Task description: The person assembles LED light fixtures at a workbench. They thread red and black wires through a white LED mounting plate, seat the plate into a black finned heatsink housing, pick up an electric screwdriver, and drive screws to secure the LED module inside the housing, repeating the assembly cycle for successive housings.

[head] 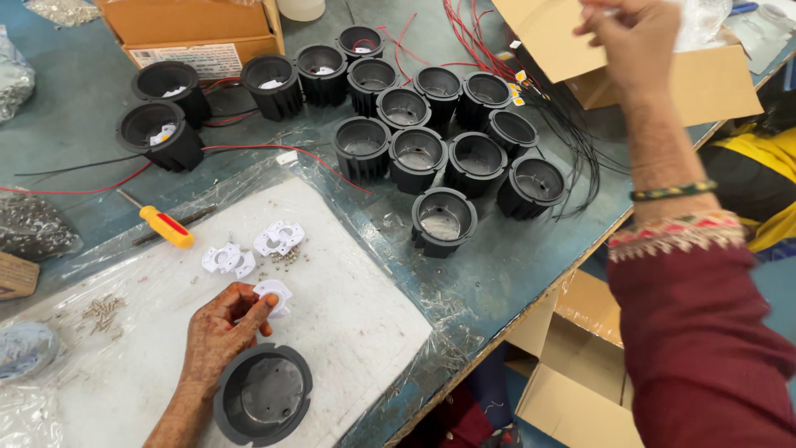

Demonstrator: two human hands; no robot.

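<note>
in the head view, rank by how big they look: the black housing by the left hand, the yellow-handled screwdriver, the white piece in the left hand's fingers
1. Black housing, though nearest the camera.
2. Screwdriver.
3. White piece held by the left hand.

A small assembly workshop: a worn blue workbench carries a cluster of black finned lamp housings. Beside the housings lie red and black wires, cardboard boxes, a yellow-handled screwdriver, loose screws and white plastic holders.

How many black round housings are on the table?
16 housings: one by the left hand, two far left, thirteen clustered centre. More may hide behind the cardboard boxes.
</note>
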